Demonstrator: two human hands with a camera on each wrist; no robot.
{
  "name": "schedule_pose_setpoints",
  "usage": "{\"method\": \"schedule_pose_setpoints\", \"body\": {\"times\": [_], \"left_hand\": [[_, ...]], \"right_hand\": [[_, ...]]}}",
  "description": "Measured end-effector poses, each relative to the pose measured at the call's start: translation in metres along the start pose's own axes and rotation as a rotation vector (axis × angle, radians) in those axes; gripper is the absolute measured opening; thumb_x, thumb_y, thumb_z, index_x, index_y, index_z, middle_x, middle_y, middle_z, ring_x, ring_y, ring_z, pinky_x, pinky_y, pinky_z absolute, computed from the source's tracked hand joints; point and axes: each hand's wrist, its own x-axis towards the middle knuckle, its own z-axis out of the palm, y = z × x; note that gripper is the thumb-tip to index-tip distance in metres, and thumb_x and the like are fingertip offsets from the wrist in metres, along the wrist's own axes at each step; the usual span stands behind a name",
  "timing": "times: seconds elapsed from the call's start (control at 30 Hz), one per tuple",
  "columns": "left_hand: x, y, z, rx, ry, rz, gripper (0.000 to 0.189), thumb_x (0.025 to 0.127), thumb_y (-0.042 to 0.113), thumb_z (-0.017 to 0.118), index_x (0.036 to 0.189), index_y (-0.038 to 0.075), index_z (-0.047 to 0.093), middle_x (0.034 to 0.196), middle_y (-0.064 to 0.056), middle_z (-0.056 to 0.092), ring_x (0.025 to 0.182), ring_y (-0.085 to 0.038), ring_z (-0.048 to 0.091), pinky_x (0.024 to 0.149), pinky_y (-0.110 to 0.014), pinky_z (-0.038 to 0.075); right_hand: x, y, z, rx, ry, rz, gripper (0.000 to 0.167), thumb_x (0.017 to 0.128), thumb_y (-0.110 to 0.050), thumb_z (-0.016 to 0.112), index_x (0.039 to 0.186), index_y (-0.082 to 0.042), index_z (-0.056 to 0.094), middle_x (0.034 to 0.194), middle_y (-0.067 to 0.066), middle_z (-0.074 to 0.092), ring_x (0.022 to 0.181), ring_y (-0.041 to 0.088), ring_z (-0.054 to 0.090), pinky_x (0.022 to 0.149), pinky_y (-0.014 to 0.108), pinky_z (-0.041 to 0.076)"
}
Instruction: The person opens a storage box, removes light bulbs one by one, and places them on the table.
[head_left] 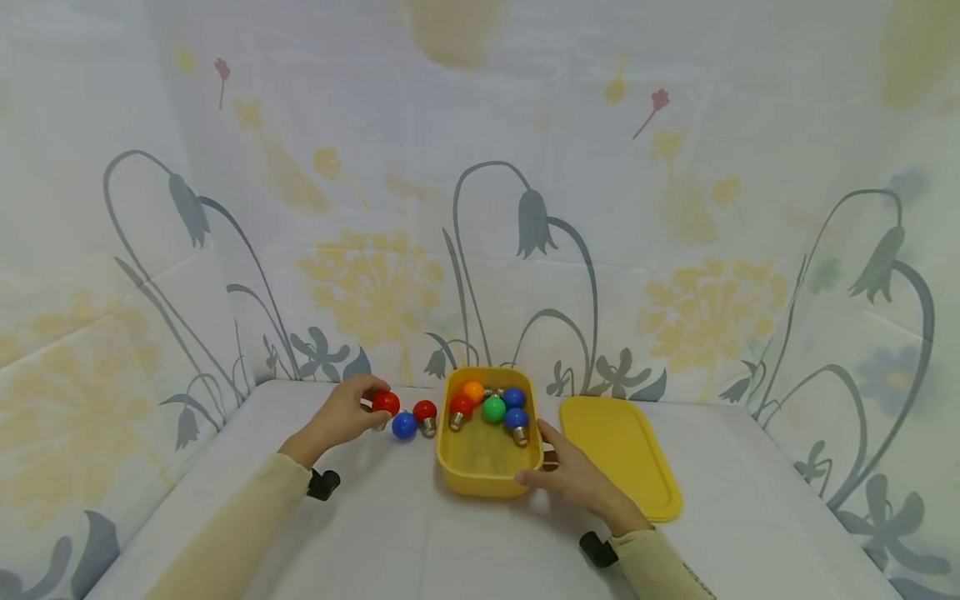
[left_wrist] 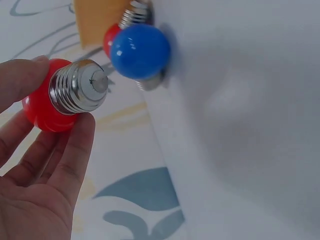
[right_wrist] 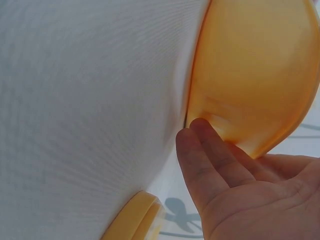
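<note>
Left hand (head_left: 345, 418): pinched a red bulb (head_left: 386, 403), the thumb on one side of its globe and fingertips on the other; it was left of the tub, with its metal base (left_wrist: 82, 86) turned towards the wrist camera.
Right hand (head_left: 570, 479): part open at the near right corner of the tub, fingers nearly straight against the outer wall and thumb by the rim.
Backdrop (head_left: 465, 108): pale cloth rose behind everything and along both sides, printed with grey drooping flowers (head_left: 534, 221) and yellow flower heads (head_left: 372, 283).
Table (head_left: 375, 525): a white surface lay beneath the tub, lid and loose bulbs.
Sleeves: cream, one on the left forearm (head_left: 232, 525) and one on the right (head_left: 656, 562).
Tub (head_left: 480, 485): yellow, upright and open-topped, it stood on the table between the hands, bulbs inside.
Lid (head_left: 622, 458): yellow and flat, it lay just right of the tub.
Wrist devices: small and black, one at the left wrist (head_left: 323, 484), another at the right (head_left: 598, 550).
Bulbs in the tub: one orange (head_left: 472, 392), one red (head_left: 460, 407), one green (head_left: 493, 409) and two blue (head_left: 516, 418), mostly towards the far end.
Loose bulbs: a blue one (head_left: 404, 426) and another red one (head_left: 425, 411) rested close together between the left hand and the tub; whether they touched could not be told.
</note>
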Motion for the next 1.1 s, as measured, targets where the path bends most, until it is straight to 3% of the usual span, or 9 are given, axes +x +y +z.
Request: {"method": "schedule_pose_setpoints", "body": {"times": [0.13,0.53,0.8,1.1], "left_hand": [[-0.001,-0.011,0.0,0.011,0.003,-0.06,0.041,0.081,0.009,0.074,0.118,-0.002,0.06,0.108,-0.014,0.062,0.098,-0.03,0.06,0.081,-0.039,0.054],[0.001,-0.036,0.01,0.023,0.004,-0.15,0.038,0.081,0.011,0.074,0.114,-0.001,0.061,0.108,-0.012,0.061,0.1,-0.031,0.058,0.086,-0.044,0.05],[0.004,-0.04,0.016,0.016,-0.005,-0.203,0.037,0.082,0.011,0.074,0.115,-0.001,0.06,0.108,-0.013,0.061,0.099,-0.03,0.058,0.084,-0.042,0.05],[0.009,-0.047,0.02,0.029,-0.021,-0.217,0.036,0.083,0.013,0.073,0.114,0.0,0.061,0.108,-0.012,0.062,0.096,-0.028,0.058,0.082,-0.042,0.051]], "right_hand": [[0.0,0.001,0.0,-0.003,0.007,0.006,0.101,0.078,-0.043,0.076,0.153,-0.011,0.018,0.153,0.011,0.029,0.115,0.023,0.054,0.096,0.043,0.046],[0.001,0.001,-0.001,0.001,-0.005,-0.007,0.099,0.079,-0.043,0.076,0.153,-0.011,0.018,0.153,0.011,0.029,0.116,0.024,0.054,0.097,0.043,0.046],[-0.001,-0.001,0.0,0.028,-0.015,-0.006,0.1,0.079,-0.041,0.076,0.153,-0.01,0.018,0.152,0.012,0.031,0.114,0.024,0.055,0.095,0.044,0.047],[0.0,-0.002,-0.001,0.03,-0.013,0.002,0.101,0.079,-0.041,0.076,0.153,-0.008,0.016,0.152,0.014,0.03,0.114,0.024,0.055,0.094,0.043,0.048]]}}
